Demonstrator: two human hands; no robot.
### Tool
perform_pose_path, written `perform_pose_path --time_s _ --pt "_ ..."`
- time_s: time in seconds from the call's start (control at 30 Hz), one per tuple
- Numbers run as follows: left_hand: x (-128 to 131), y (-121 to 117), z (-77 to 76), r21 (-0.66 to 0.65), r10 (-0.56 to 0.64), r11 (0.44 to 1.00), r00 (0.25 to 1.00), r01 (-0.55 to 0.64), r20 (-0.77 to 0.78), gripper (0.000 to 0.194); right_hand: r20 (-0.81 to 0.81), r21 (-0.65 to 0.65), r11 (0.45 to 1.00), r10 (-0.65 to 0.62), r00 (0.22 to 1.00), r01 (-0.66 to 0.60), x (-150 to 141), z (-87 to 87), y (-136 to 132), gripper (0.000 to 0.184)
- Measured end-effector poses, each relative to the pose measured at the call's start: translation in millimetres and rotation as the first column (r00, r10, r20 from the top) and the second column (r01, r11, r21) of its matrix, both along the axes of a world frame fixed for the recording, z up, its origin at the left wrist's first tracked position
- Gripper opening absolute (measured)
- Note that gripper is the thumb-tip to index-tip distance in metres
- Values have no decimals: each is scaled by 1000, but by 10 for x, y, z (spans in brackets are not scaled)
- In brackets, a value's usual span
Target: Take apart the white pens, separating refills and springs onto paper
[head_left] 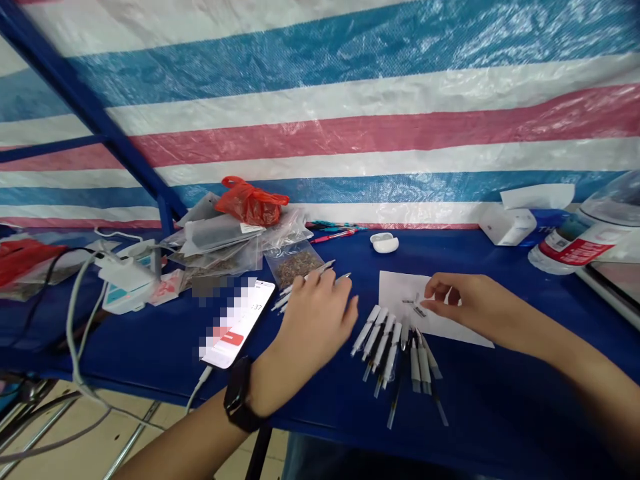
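Note:
My left hand (313,317), a black watch on its wrist, lies palm down on the blue table (310,400) with fingers stretched over several thin pen parts (305,280). My right hand (463,303) pinches a small metal piece (419,308) over a white sheet of paper (400,293). Between the hands, a row of white and black pen barrels (395,350) lies on the table.
A phone (237,323) on a cable lies left of my left hand. Behind it are plastic bags (225,243), a red bag (250,200) and a charger (125,270). A white earbud case (384,243), a tissue box (510,223) and a bottle (575,247) stand at the back right, before a striped tarp.

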State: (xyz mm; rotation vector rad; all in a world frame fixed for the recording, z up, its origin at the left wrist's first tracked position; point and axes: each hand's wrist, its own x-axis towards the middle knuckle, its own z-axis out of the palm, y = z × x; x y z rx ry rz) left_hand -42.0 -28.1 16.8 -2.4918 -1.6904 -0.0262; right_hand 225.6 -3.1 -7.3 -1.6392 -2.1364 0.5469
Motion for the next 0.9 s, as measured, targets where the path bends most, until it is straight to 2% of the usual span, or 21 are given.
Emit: perform_pose_path --time_s 0.1,0.27,0.4,0.47,0.57,0.67,0.8,0.9 --pt "113 -31 -39 -179 -104 978 994 110 45 22 97 15 999 41 994 -43 -75 -60 35 22" --pt "240 67 -115 -289 -90 953 995 96 34 16 301 -74 989 143 943 -126 -245 -16 152 7" --pt "269 166 -118 -370 -74 925 997 80 31 10 371 -139 978 198 907 -156 -337 -11 251 16" --pt "267 198 -127 -393 -61 917 998 70 34 8 339 -134 977 200 919 -164 -322 -43 298 13" --pt "257 229 -163 -395 -44 916 997 67 68 7 244 -48 989 145 959 -137 -193 -83 368 5" --pt "253 256 -205 -355 -19 933 993 60 119 8 187 50 997 54 981 -64 30 -82 435 17" --pt "254 294 -257 -306 10 951 981 51 194 8 110 -58 996 72 991 -66 290 -87 512 31" --pt "248 305 -292 -275 -6 959 975 69 223 8 71 -107 994 36 997 -29 339 -148 539 39"
